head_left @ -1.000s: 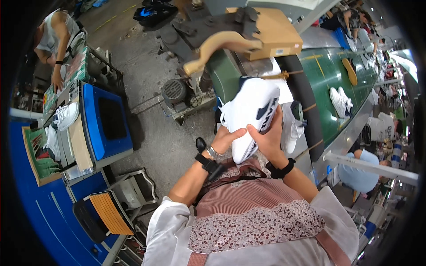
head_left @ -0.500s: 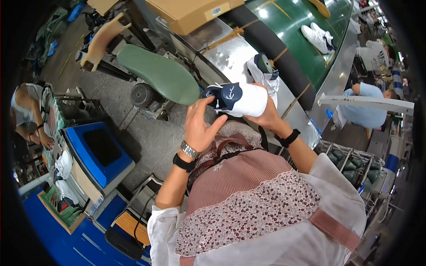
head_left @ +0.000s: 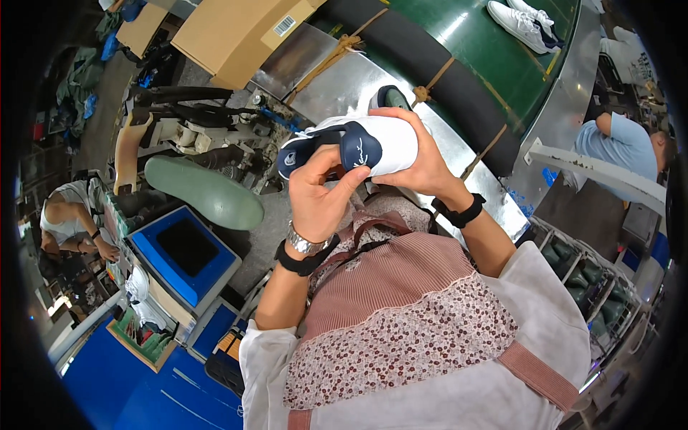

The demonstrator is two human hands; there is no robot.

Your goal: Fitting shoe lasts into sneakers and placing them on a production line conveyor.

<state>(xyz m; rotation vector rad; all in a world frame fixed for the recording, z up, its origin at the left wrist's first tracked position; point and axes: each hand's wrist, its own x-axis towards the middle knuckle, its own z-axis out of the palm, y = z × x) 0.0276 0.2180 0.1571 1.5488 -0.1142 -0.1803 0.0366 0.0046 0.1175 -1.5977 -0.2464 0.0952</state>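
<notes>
A white sneaker (head_left: 398,147) with a navy heel panel and navy lining is held up in front of my apron. My right hand (head_left: 432,165) wraps round its white end, fingers over the top and thumb beneath. At the collar, my left hand (head_left: 315,197) pinches the navy panel (head_left: 360,145); its fingers reach into the shoe opening and its thumb presses the outside. Just behind it, on the metal ledge, another shoe (head_left: 390,99) with a dark collar and something green inside is partly hidden by the held one.
A green foot-shaped pad (head_left: 204,193) on a machine stands to the left, above a blue-framed panel (head_left: 183,247). Beyond the ledge runs a green conveyor (head_left: 459,43) bearing white sneakers (head_left: 527,25). A cardboard box (head_left: 244,36) sits far left of it. Co-workers are at both sides.
My left hand's fingers have gone into the shoe opening and its thumb has closed onto the navy panel. The sneaker has tilted slightly. The whole view has turned, shifting the surroundings.
</notes>
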